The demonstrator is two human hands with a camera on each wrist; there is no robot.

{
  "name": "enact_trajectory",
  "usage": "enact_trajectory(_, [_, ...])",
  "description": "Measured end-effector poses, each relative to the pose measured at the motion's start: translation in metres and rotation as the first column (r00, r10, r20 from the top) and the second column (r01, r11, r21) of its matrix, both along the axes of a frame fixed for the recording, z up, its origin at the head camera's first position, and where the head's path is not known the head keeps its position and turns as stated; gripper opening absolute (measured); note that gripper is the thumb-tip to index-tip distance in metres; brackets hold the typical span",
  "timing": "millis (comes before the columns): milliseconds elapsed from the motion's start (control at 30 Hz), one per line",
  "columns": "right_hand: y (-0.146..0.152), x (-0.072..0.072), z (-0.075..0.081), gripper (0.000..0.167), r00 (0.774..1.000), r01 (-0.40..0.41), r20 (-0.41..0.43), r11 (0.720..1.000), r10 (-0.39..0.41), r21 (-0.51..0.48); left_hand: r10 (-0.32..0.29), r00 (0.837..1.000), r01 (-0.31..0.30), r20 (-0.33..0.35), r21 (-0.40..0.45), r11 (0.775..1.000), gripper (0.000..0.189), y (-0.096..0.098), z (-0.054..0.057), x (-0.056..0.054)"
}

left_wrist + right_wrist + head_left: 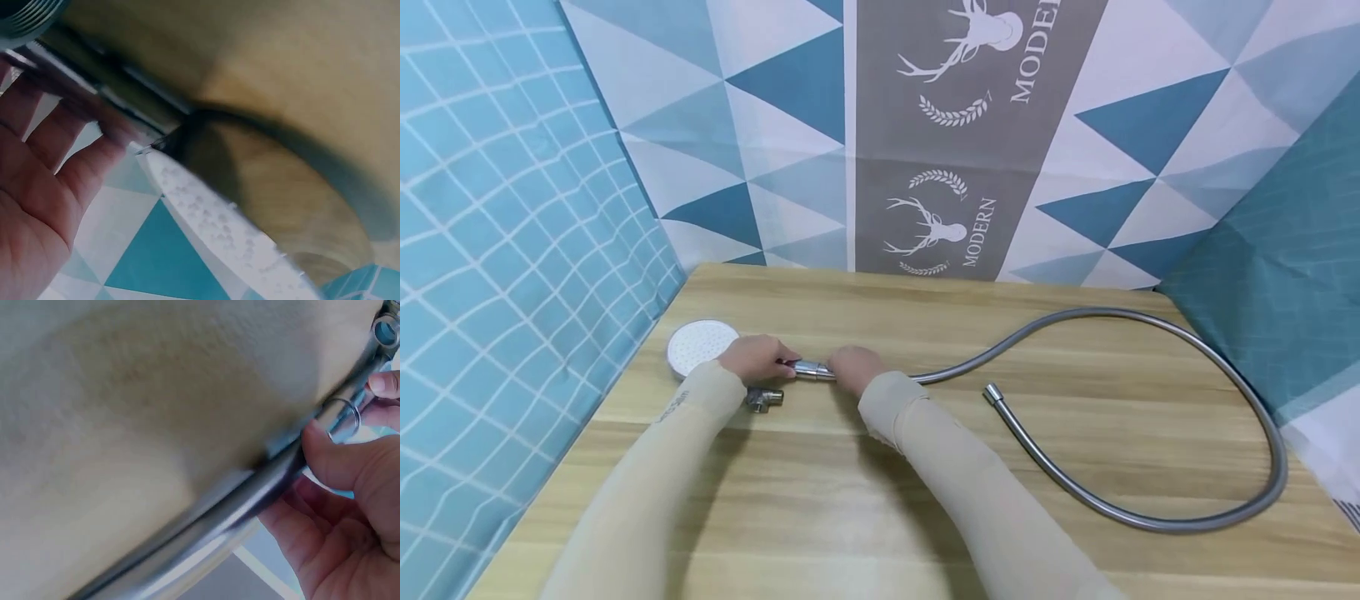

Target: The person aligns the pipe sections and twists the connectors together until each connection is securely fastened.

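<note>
At the table's left side lies a round shower head, its white nozzle face up. My left hand grips its chrome handle; in the left wrist view, fingers lie along the handle beside the nozzle disc. My right hand pinches the end of a grey metal shower hose where it meets the handle. Thumb and fingers close around this joint in the right wrist view, hiding part of it. Just below the left hand is a small metal tee-shaped fitting.
The hose loops widely over the right of the wooden table, and its free end points back toward the middle. Patterned sheeting rises behind the table. Blue tiled sheeting borders the left, green sheeting the right.
</note>
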State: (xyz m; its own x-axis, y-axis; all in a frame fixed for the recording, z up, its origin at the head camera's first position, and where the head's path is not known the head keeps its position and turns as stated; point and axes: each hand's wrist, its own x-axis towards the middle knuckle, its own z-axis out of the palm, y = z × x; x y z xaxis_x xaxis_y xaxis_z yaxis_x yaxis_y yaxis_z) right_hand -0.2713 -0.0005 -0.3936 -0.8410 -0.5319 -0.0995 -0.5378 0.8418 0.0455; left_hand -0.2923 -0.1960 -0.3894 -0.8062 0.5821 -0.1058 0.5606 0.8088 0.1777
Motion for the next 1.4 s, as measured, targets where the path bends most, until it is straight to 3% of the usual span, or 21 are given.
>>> enact_trajectory(167, [0.011,-0.008,0.004,0.006,0.993,0.001,0.119,1.000,0.000,-0.010,0.001,0.999,0.000,0.053,-0.016,1.000,0.007,0.010,0.008,0.001])
enact_trajectory(333, [0.027,-0.014,0.013,0.039,0.972,0.084,0.225,0.996,-0.074,-0.033,0.013,0.999,-0.011,0.038,-0.051,0.999,0.010,0.018,0.014,0.000])
enact_trajectory(433, [0.036,-0.016,0.015,0.051,0.964,0.096,0.254,0.994,-0.078,-0.059,0.036,0.998,-0.033,0.046,-0.075,0.997,0.021,0.019,0.016,0.001])
enact_trajectory(600, [0.055,-0.014,0.018,0.049,0.958,0.084,0.282,0.989,-0.045,-0.126,0.060,0.995,-0.052,0.084,-0.091,0.994,0.029,0.022,0.020,0.001])
enact_trajectory(867, [0.091,-0.005,0.034,0.047,0.944,0.059,0.330,0.981,0.006,-0.186,-0.003,0.996,0.017,0.086,-0.166,0.986,0.030,0.030,0.040,0.000])
enact_trajectory(1067, [0.114,0.003,0.043,0.045,0.946,0.048,0.323,0.968,0.035,-0.247,-0.006,0.997,0.021,0.074,-0.204,0.979,0.033,0.026,0.052,0.003])
enact_trajectory(1133, [0.124,0.007,0.044,0.044,0.942,0.024,0.327,0.956,0.076,-0.291,-0.003,0.997,0.018,0.079,-0.186,0.982,0.033,0.022,0.054,0.005])
enact_trajectory(1267, [0.148,0.014,0.039,0.041,0.943,-0.010,0.305,0.930,0.131,-0.368,-0.017,0.989,0.027,0.149,-0.061,0.998,0.034,0.014,0.055,0.009])
enact_trajectory(1400, [0.178,0.024,0.036,0.037,0.953,0.009,0.280,0.914,0.115,-0.405,-0.044,0.970,0.028,0.241,0.069,0.997,0.037,0.008,0.054,0.013])
